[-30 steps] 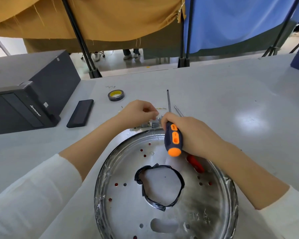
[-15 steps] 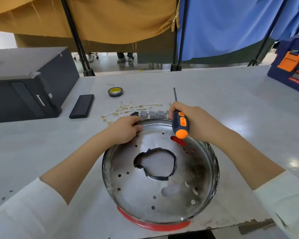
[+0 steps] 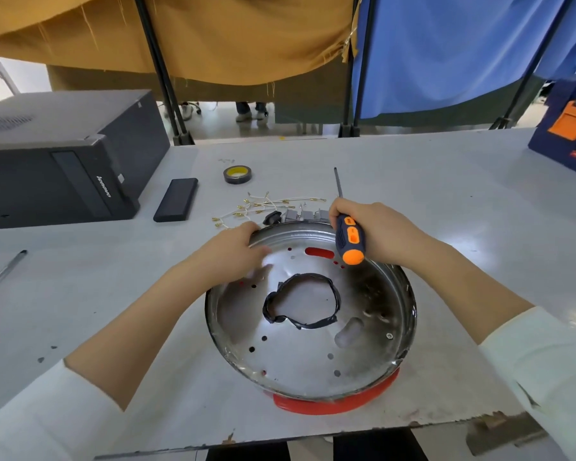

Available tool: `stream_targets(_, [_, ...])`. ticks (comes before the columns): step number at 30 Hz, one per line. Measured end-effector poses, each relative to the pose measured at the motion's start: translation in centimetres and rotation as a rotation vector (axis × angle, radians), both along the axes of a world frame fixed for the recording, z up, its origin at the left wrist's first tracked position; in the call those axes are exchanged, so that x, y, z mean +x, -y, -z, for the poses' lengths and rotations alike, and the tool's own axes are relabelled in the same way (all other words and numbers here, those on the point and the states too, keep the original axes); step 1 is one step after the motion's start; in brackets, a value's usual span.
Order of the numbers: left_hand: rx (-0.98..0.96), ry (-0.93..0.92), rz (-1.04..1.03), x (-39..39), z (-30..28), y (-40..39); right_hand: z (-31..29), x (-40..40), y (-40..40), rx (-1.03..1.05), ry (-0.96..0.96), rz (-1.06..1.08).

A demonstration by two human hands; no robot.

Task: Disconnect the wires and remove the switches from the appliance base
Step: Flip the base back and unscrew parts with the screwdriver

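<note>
Near the desk [image 3: 446, 211] edge sits the round metal appliance base [image 3: 310, 327] on its red ring. Left hand [image 3: 233, 254] curls over its far-left rim, grasping it; right hand [image 3: 376, 227] clenches a screwdriver [image 3: 350, 241] at the far rim. Beyond lie grey switches [image 3: 305, 215] and loose wires [image 3: 263, 206].

left hand [image 3: 233, 257] fingertips blurred, toolbox [image 3: 569, 134] cut off

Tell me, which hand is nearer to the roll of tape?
Left. The left hand grips the base rim below the tape roll; the right hand is off to its right.
</note>
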State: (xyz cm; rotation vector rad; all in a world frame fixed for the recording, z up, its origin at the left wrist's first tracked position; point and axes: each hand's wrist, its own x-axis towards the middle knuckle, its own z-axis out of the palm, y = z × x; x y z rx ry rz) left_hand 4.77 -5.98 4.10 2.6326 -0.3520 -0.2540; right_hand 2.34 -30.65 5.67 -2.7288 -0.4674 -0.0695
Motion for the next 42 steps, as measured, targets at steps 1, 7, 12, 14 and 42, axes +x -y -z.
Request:
stream_targets(1, [-0.009, 0.006, 0.043, 0.2, -0.1, 0.3, -0.1, 0.0, 0.2, 0.010, -0.009, -0.017])
stream_targets(7, [-0.116, -0.012, 0.136, 1.4, 0.0, 2.9, 0.0, 0.1, 0.1, 0.094, -0.023, -0.074])
stream_targets(12, [-0.047, 0.032, 0.141, 1.4, 0.7, 3.6, 0.3, 0.1, 0.6, 0.184, -0.037, -0.058])
stream_targets(14, [-0.062, 0.046, 0.101, 1.1, 1.0, 3.0, 0.4, 0.0, 1.2, 0.169, -0.030, -0.041])
stream_targets(42, [-0.029, 0.003, 0.114, 2.6, 0.5, 4.3, -6.9, -0.8, -0.6, 0.206, 0.185, 0.001])
